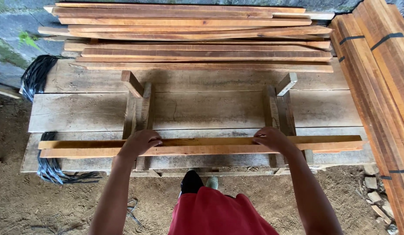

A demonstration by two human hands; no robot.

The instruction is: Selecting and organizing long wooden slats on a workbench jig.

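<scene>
Head view looks straight down on a rough plank bench point(93, 113) where both hands press on a pair of long thin wooden slats point(202, 147) lying side by side along the near edge. Left hand point(141, 142) is curled over the slats with its fingers bent down onto the top face, gripping rather than spread. Right hand point(271, 138) lies flatter, fingers together and laid across the same slats, holding them down. These slats rest across two upright wooden brackets point(139, 111) fixed to the bench, one near each hand, so the pair is seated in what looks like a jig.

As a judgement, the work is at an early point: only these two slats sit in the brackets, while a large loose stack of similar slats point(193, 39) waits at the far side of the bench, untouched. At the right, strapped bundles of slats point(380, 65) bound with dark bands suggest batches already finished. Loose black strapping point(36, 74) lies at the bench's left end, and no band is round the pair in hand yet
</scene>
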